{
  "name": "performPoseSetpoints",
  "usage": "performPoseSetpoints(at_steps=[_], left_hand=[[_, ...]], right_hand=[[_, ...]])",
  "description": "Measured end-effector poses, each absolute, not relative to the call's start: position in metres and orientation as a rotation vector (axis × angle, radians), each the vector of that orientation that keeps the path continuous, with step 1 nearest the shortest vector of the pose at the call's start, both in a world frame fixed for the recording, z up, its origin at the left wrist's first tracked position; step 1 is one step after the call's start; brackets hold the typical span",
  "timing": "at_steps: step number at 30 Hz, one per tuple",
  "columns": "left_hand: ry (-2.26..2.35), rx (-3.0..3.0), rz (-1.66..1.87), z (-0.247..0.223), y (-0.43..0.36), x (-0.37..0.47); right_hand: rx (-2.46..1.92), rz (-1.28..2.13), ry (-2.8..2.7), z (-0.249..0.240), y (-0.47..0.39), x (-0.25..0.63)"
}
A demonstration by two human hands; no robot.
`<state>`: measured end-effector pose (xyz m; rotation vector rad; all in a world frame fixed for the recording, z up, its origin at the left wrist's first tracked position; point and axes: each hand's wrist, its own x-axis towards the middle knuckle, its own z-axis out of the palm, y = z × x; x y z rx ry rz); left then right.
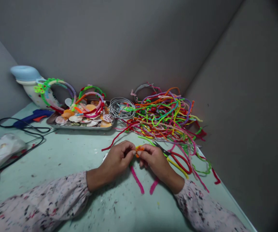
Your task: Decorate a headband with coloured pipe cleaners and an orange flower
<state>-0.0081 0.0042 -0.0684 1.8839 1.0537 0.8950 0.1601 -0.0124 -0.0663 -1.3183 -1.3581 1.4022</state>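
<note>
My left hand (121, 156) and my right hand (154, 159) meet above the middle of the table. Between their fingertips is a small, bunched orange pipe cleaner (139, 150) with a bit of yellow beside it, and both hands pinch it. Below the left hand a pink fuzzy end (137, 180) hangs down; a second pink end (154, 186) shows under the right wrist. Whether these two join behind the hands is hidden. Scissors with red handles (181, 162) lie just right of my right hand, close to a yellow pipe cleaner (177, 167).
A large tangle of coloured pipe cleaners (163, 112) fills the back right. Beside it are coiled wire (122, 108) and a metal tray (81, 127) of shells with wrapped hoops (90, 93). At left are a blue glue gun (30, 118), black cable (39, 141), plastic bag (6, 149) and blue-topped container (30, 83).
</note>
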Motion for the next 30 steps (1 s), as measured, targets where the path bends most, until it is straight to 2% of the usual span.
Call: performPoseSetpoints(at_steps=[11, 30], left_hand=[[1.039, 1.759, 0.920, -0.0641, 0.0040, -0.0077], [0.970, 1.836, 0.851, -0.0627, 0.0067, -0.0080]], right_hand=[[-1.308, 1.279, -1.437, -0.0732, -0.0150, 0.1554], [-1.295, 1.404, -1.414, -0.0701, -0.0166, 0.1580]])
